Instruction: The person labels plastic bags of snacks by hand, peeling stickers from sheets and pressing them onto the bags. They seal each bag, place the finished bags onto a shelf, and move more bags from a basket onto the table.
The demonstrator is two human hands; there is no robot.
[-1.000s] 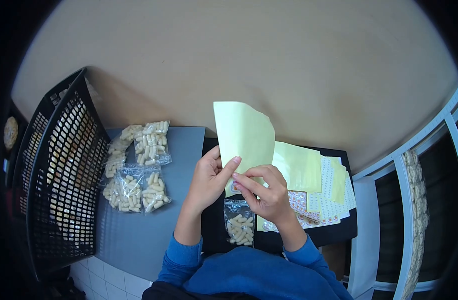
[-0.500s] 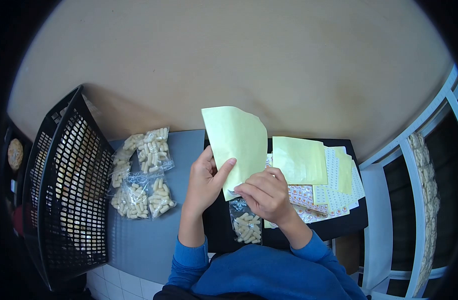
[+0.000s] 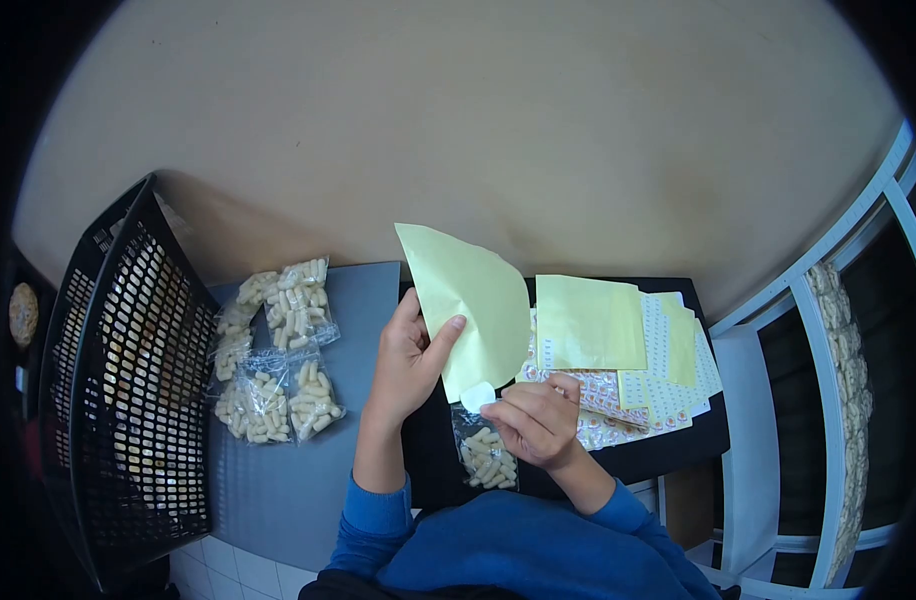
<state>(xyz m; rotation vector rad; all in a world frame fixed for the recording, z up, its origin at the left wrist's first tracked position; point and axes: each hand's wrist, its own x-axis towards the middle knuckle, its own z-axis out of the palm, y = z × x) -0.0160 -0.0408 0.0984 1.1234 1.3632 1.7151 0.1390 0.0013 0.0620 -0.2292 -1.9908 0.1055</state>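
Nearest us, we are noting blue sleeves (image 3: 378, 512) reaching in over the table edge. Just ahead, a clear bag (image 3: 488, 458) of pale capsules is lying flat on the black table (image 3: 434, 465), below the hands. The right hand (image 3: 534, 424) is pinching a white sticker (image 3: 474, 398) between thumb and forefinger. This sticker is meeting the lower corner of a yellow sheet (image 3: 468, 300); we are unable to tell whether any edge is adhering. The left hand (image 3: 406, 358) is gripping that sheet at its left side, thumb on the face, and the sheet is bowing upward.

To the right, we are seeing a pile (image 3: 590, 322) of yellow and printed sheets overlapping on the black table. To the left, more bags (image 3: 300, 305) of capsules are lying together on the grey table (image 3: 278, 500), near a black basket (image 3: 96, 310). Beyond everything, a beige wall (image 3: 458, 120) is standing.
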